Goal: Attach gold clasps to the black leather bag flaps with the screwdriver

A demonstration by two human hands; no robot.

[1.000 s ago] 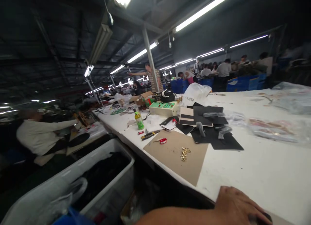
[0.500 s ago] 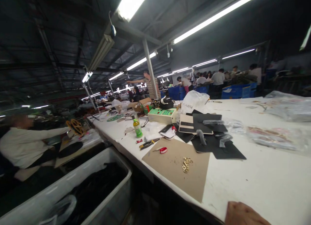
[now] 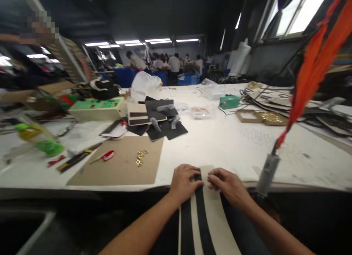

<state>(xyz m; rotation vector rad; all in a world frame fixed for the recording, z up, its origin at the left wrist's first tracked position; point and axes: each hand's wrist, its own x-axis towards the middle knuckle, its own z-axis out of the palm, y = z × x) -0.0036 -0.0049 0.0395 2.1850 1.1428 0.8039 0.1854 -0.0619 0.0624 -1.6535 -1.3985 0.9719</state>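
Observation:
A long beige panel with black stripes [image 3: 213, 211] hangs over the table's front edge toward me, its far end lying on the white top. My left hand [image 3: 184, 181] grips its left side near that end, thumb and fingers around a black stripe. Over the panel's right edge my right hand [image 3: 227, 185] is closed, fingertips pressed together; whatever they pinch is too small or hidden to tell. Left of the hands, gold-coloured metal pieces [image 3: 140, 157] lie on a brown board [image 3: 123, 174], beside a red-handled tool [image 3: 108, 155].
An orange cord bundle [image 3: 308, 79] hangs close on the right above a grey cylinder [image 3: 268, 174]. Black sheets [image 3: 167, 130], a green-topped control box [image 3: 96, 110], a bottle [image 3: 41, 139] and a small green box [image 3: 229, 101] stand around. Co-workers are in the background.
The view has swung to the right. The striped panel and both of my hands are now in sight; before, only one hand showed at the bottom edge.

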